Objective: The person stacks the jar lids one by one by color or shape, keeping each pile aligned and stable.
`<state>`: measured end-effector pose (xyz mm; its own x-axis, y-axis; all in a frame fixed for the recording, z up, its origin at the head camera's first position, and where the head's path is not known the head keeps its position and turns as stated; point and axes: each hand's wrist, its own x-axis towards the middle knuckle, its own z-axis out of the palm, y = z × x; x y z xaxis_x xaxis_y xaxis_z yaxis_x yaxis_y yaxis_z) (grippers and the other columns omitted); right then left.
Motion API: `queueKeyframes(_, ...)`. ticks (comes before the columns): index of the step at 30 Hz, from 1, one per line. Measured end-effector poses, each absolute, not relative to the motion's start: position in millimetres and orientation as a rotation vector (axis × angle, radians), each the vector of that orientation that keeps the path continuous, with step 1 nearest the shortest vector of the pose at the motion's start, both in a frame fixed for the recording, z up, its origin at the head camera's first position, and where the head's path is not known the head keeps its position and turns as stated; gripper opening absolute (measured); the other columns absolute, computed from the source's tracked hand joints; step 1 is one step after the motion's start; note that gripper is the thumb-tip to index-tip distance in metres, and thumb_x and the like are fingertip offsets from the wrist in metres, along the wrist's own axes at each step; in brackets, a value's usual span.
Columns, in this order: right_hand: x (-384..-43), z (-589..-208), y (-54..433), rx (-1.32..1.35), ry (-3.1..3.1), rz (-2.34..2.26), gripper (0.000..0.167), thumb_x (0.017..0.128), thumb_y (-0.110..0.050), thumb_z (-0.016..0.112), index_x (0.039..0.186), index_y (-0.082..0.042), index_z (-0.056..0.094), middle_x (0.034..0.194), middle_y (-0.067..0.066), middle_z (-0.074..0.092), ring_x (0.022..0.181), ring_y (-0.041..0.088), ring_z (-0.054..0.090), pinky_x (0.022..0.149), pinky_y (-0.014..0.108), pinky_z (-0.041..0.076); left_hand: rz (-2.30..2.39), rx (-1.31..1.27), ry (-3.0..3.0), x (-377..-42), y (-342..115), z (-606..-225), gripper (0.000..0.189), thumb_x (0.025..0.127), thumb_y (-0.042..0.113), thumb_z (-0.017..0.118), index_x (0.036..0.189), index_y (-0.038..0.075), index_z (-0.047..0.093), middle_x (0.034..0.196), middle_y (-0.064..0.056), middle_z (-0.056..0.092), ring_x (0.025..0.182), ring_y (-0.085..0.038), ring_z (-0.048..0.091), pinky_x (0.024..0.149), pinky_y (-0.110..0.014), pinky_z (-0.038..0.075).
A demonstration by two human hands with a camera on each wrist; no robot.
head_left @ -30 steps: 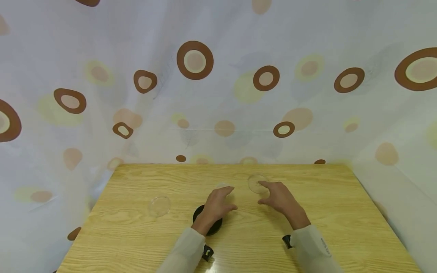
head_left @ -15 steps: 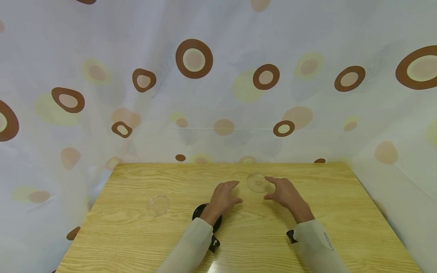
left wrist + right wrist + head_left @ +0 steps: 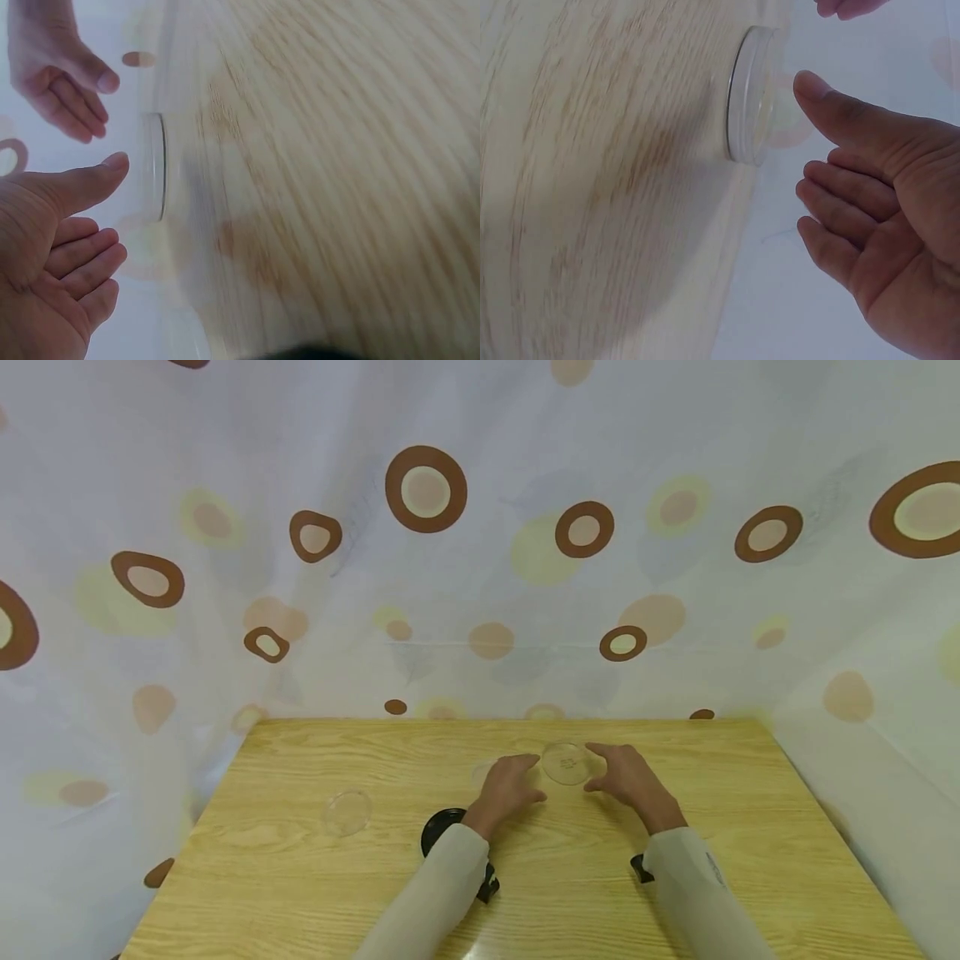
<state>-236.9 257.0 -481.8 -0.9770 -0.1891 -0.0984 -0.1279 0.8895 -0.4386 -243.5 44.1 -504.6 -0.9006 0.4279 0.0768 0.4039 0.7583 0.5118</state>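
A clear, shallow round petri dish [image 3: 566,765] with small print lies on the wooden table between my two hands. In the right wrist view the dish [image 3: 750,97] shows its low transparent side wall. My left hand [image 3: 510,787] is at the dish's left side, thumb and fingers apart, holding nothing. On the other side my right hand [image 3: 628,783] has its thumb and fingers spread the same way, close to the rim. Neither hand visibly grips the dish. A second clear round piece [image 3: 482,772] is partly hidden behind my left hand.
Another clear round dish or lid [image 3: 348,812] lies at the left. A black round dish [image 3: 441,828] sits partly under my left forearm. The wooden table [image 3: 285,885] ends at a patterned curtain [image 3: 495,568] behind and at the sides.
My left hand has moved right and slightly forward toward the petri dish. My right hand has drawn back from above the dish to its right side. The dish has stayed about in place.
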Motion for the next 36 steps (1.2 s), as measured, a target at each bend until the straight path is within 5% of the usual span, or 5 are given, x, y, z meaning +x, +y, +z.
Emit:
queueKeyframes(16,-251,-492,268,-0.232,2.9,-0.655,0.072,0.078,-0.02,0.077,0.138,0.003,0.045,0.134,0.027,0.052,0.11,0.041,0.058,0.093,0.053,0.048,0.808,0.645,2.938,-257,68,-514,0.062,0.076,0.025,0.081,0.13,0.005,0.057,0.128,-0.008,0.062,0.118,-0.024,0.059,0.098,-0.034,0.049)
queueKeyframes(36,-267,-509,267,-0.247,2.898,-0.62,0.067,0.077,-0.016,0.078,0.134,0.006,0.049,0.131,0.026,0.055,0.119,0.043,0.052,0.096,0.053,0.046,1.013,0.504,2.91,-264,83,-517,0.042,0.071,0.01,0.082,0.11,0.004,0.068,0.103,-0.009,0.072,0.094,-0.022,0.066,0.081,-0.033,0.054)
